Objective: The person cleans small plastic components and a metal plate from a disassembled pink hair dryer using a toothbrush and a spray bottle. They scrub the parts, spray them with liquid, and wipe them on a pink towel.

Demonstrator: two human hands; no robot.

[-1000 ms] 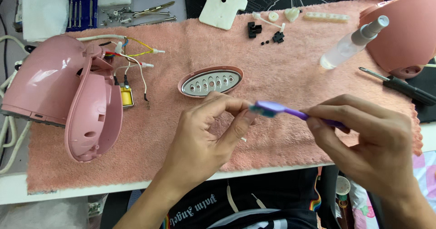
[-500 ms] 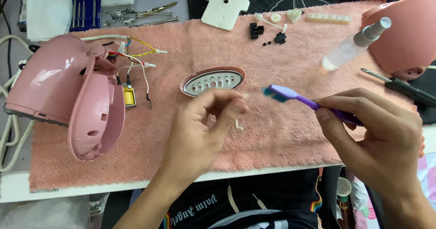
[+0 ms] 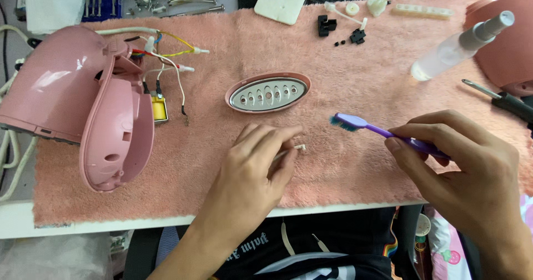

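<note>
My right hand [image 3: 461, 163] grips a purple toothbrush [image 3: 363, 127] by its handle, teal bristles pointing down above the pink towel [image 3: 355, 86]. My left hand [image 3: 252, 166] lies low on the towel, fingers pinched on a small white pin-like part [image 3: 297, 147] whose tip sticks out to the right. An oval pink plate with a slotted metal face [image 3: 268, 92] rests just beyond my left hand.
An opened pink appliance shell [image 3: 83, 108] with loose coloured wires [image 3: 166, 63] lies at the left. A clear spray bottle [image 3: 461, 44], a screwdriver [image 3: 499, 98] and another pink shell [image 3: 508, 41] sit at the right. Small black and white parts [image 3: 338, 27] and screws line the far edge.
My left hand dropped from beside the brush head down onto the towel with the small white part. The toothbrush drew away to the right and lowered slightly.
</note>
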